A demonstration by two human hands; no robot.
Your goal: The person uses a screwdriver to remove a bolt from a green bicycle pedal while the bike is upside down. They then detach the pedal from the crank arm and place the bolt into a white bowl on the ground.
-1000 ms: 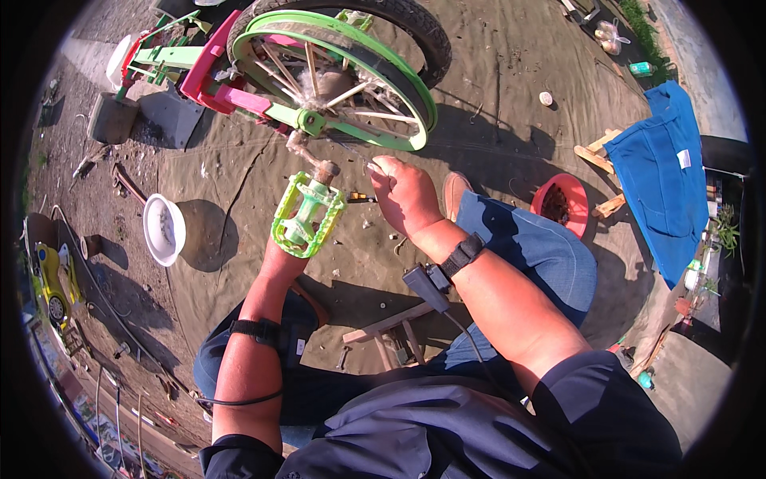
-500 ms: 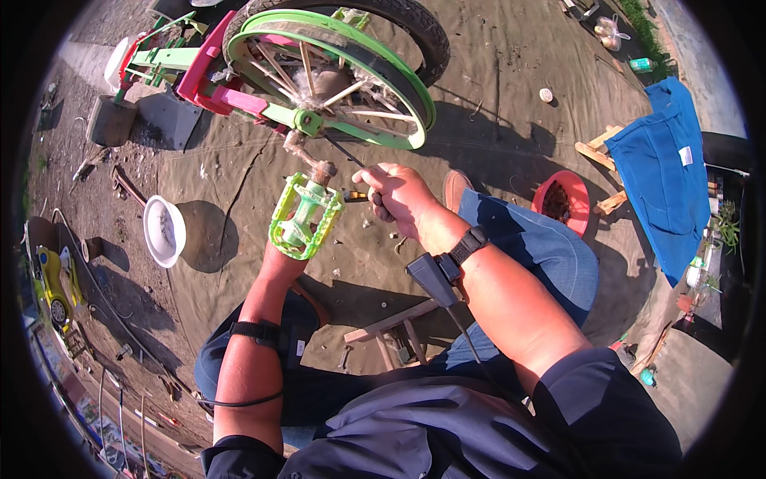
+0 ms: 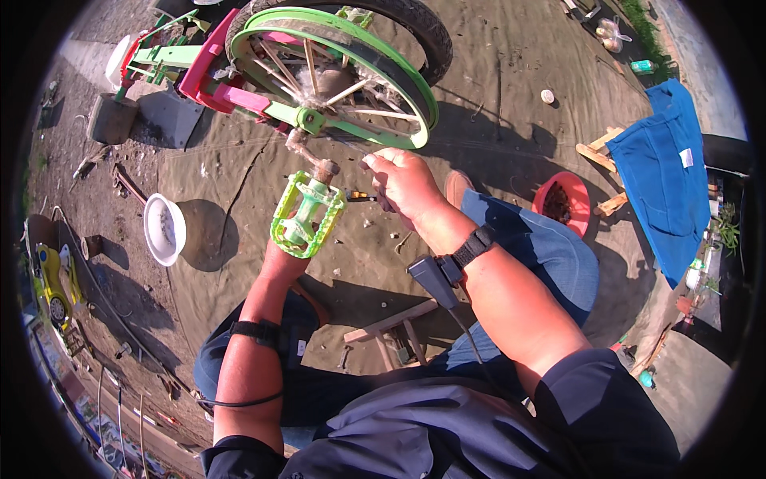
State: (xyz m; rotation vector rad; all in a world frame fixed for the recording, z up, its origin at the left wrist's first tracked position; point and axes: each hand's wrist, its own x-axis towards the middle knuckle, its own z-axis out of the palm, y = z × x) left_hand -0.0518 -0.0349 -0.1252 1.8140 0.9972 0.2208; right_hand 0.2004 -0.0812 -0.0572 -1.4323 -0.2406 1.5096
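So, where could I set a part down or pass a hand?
Mostly bare ground cloth shows between the black tyre and the blue fabric, and between the white bowl and the green pedal. It's crowded around the right hand: crank, pedal and a small black-and-orange item sit close.

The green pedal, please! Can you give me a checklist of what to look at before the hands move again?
1. Green pedal joined to the rusty crank: ok.
2. Left hand has a firm grip: cannot tell, the pedal hides its fingers.
3. Right hand has a firm grip: cannot tell, its curled fingers hide what they may hold.
4. Right wrist's cable away from the wheel: ok, it runs back toward the body.
5. White bowl away from both hands: ok, it's off to the left.
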